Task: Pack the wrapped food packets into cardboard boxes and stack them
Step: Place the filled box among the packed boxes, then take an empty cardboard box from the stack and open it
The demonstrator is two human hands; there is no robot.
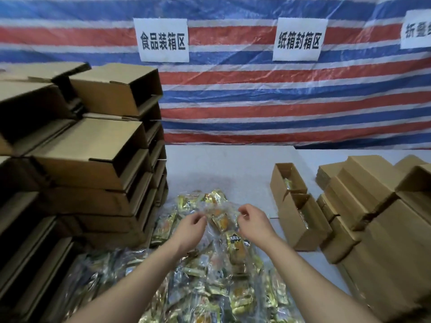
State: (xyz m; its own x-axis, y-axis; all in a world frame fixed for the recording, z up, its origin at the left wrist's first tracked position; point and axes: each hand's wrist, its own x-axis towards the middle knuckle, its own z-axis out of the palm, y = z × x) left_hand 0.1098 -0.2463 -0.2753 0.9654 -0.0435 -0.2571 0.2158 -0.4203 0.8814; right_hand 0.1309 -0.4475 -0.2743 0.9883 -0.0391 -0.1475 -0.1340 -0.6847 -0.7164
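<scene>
Head view: both hands are up over the packet pile, mid-table. Left hand has thumb and fingers pinched on one edge of a clear plastic bag. Right hand pinches the opposite edge. My read is that the bag is being pulled open or spread; there are wrapped packets inside it.

Progress, judged from the layout:
- Big heap of wrapped food packets is loose and in clear bags on the table, so the bulk is unpacked.
- Two open boxes just right of the hands: far box shows a packet or two inside, and near box has some along its wall. Both look part-filled, flaps up.
- Closed boxes are stacked at right, probably the finished lot, though I can't confirm the contents.
- Tall stack of folded-up empty boxes at left, open sides facing right, well stocked.

So early to mid job: plenty of packets and empties are left.

Writing:
- Wall sign reads 食品装箱区.
- Second sign reads 纸箱封箱区.
- Third sign is cut off at the frame edge and starts 折叠.
- Packets are gold and yellow with dark print. One near the right wrist shows large characters, too blurred to read reliably.
</scene>
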